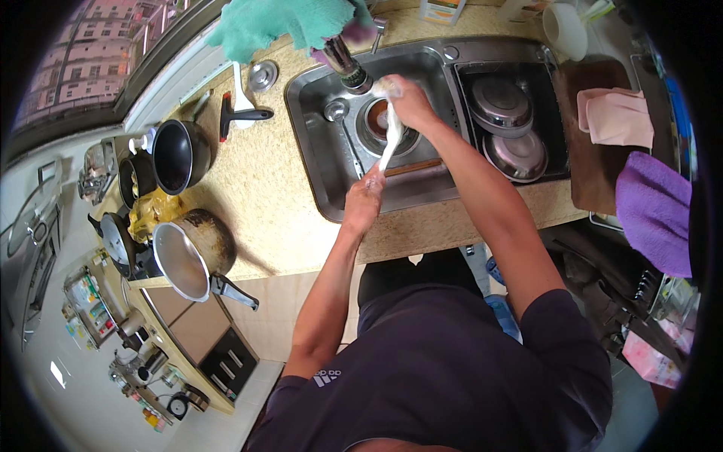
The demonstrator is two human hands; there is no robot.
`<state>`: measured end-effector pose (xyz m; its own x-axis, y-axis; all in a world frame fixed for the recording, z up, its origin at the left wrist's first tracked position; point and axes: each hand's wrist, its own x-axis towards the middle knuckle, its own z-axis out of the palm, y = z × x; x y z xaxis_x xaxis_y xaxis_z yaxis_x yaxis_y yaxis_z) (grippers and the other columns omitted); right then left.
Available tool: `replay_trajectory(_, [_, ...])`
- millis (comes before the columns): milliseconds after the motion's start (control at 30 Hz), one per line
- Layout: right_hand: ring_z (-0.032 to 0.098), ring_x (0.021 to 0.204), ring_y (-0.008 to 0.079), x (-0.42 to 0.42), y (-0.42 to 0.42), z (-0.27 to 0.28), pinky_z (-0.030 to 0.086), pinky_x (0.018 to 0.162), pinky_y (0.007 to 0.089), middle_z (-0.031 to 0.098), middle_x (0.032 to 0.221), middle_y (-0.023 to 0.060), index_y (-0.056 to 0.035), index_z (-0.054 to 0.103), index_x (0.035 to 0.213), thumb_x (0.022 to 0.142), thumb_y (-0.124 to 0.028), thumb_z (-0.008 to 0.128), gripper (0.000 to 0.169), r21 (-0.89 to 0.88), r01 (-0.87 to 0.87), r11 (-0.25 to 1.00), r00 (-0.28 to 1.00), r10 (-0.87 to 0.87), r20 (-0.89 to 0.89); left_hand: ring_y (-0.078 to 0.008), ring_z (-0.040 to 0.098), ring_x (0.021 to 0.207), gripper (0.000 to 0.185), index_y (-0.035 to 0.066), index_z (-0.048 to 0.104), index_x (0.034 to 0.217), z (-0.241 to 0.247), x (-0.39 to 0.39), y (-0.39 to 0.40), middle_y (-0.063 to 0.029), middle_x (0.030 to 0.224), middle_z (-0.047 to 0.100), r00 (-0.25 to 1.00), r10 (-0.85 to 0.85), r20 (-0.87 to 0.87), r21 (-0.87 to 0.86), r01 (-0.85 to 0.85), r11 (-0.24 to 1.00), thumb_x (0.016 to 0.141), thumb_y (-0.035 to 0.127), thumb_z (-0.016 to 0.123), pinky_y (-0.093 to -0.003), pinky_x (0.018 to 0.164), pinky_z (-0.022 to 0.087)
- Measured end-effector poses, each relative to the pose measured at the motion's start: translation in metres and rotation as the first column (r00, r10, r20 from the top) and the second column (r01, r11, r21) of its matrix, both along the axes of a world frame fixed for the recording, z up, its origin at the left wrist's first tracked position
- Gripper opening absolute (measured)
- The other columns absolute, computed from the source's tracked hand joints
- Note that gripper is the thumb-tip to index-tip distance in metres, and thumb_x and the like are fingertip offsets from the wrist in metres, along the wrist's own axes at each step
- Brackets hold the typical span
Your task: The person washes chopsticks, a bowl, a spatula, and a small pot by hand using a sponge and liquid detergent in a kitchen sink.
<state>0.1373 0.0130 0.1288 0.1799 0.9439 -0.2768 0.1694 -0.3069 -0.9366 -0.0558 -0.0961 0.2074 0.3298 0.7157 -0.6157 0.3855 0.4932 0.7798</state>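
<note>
My left hand [364, 200], with suds on its thumb, grips the lower end of a slim white utensil [392, 138] over the sink's left basin [325, 186]. Soapy at the fingers, my right hand [409, 101] closes around its upper end; whether a scrubber is in there too, I cannot tell. Under the utensil sits a round metal bowl [364, 135] with a smaller brown-red vessel [375, 118] inside. A metal ladle [345, 135] leans to the left of the bowl. A brown wooden stick [418, 168] lies on the near side. The faucet [353, 76] hangs just beyond my hands.
Upturned metal bowls [502, 107] fill the right basin, beside a brown cutting board [593, 181] with pink cloths [618, 118]. On the left counter stand a large pot [217, 243], a black pot [181, 155], a squeegee-like tool [245, 115] and a lid [262, 76]. A green cloth [282, 25] hangs above.
</note>
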Motion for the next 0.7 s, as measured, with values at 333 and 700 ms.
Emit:
replay_trajectory(333, [0.033,0.136,0.0361,0.001,-0.053,-0.019,0.023,0.115,0.0482,0.051,0.131,0.0176,-0.0085,0.067,0.100,0.074,0.005,0.054,0.033,0.131,-0.563,0.816,0.585,0.282,0.761,-0.0394,0.065,0.078,0.037,0.022,0.050,0.133,0.008,0.004,0.009,-0.0201,0.084,0.068,0.676,-0.236,-0.698,0.240,0.531,0.813,0.096,0.028,0.047,-0.0503,0.070,0.052])
replay_trajectory(700, [0.053,0.107,0.0237,0.016,-0.036,-0.013,0.033,0.101,0.0474,0.064,0.100,0.0030,-0.0211,0.074,0.093,0.070,-0.006,0.065,0.028,0.053,-0.477,0.877,0.496,0.218,0.840,-0.0400,0.065,0.075,0.040,0.026,0.047,0.134,0.010,0.002,0.004,-0.0194,0.079,0.066,0.612,-0.290,-0.736,0.189,0.597,0.780,0.095,0.028,0.050,-0.0518,0.068,0.052])
